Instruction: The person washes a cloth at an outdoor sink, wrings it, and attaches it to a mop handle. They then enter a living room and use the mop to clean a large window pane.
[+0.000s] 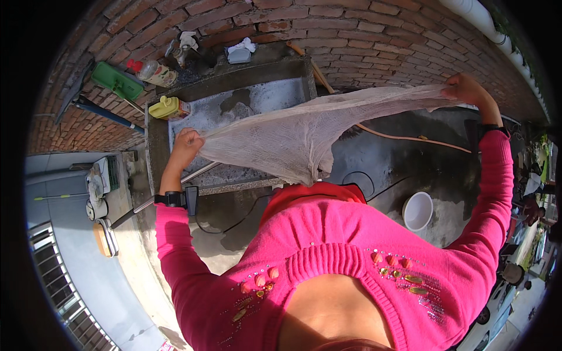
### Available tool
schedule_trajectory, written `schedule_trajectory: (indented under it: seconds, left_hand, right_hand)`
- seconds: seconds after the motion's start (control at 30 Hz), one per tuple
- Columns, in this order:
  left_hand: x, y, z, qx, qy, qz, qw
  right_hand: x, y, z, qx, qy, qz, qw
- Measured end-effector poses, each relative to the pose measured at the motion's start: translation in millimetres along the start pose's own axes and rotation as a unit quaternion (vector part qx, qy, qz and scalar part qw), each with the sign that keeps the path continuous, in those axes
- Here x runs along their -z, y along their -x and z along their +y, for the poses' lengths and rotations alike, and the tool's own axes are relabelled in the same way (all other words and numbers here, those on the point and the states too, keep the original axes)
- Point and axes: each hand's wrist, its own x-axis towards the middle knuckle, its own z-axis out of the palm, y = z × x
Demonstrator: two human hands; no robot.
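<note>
A thin, pale gauze-like cloth [272, 136] is stretched wide between my two hands. My left hand [188, 147] pinches one end above the near left part of a concrete wash trough [153, 151]. Far out to the right, near the brick wall, my right hand [465, 92] grips the other end, where the fabric is gathered narrow. The cloth's middle sags towards my waist in bunched folds and hides part of the trough. Suds [281, 94] cover much of the trough's floor around a dark wet patch.
A yellow jug [169, 109] stands on the trough's left rim, with a red-capped bottle [153, 72] behind it. A long metal pole [199, 172] crosses the left side. On the wet ground to the right are an orange hose [408, 137] and a white basin [417, 211].
</note>
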Motion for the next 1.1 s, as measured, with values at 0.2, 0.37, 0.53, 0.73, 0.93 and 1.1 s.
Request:
schedule_trajectory:
  seconds: [0.2,0.37,0.53,0.73,0.93,1.1]
  left_hand:
    - [0,44,25,0.032,0.607,0.094,0.788]
    - [-19,-18,47,0.140,0.584,0.149,0.785]
    - [-74,-39,61,0.180,0.432,-0.023,0.884]
    - [-88,23,77,0.113,0.598,-0.133,0.782]
    - [-195,8,38,0.248,0.399,0.105,0.876]
    - [-266,-3,6,0.213,0.079,0.162,0.960]
  right_hand:
    - [-60,-72,36,-0.005,-0.548,-0.034,0.835]
    - [-124,-174,35,-0.089,-0.654,0.047,0.750]
    - [-161,-215,4,-0.050,-0.741,0.152,0.652]
    - [-70,-166,-27,-0.041,-0.752,0.209,0.623]
    - [-75,-229,-73,-0.044,-0.739,0.234,0.630]
    - [-213,-264,-130,-0.067,-0.498,-0.055,0.863]
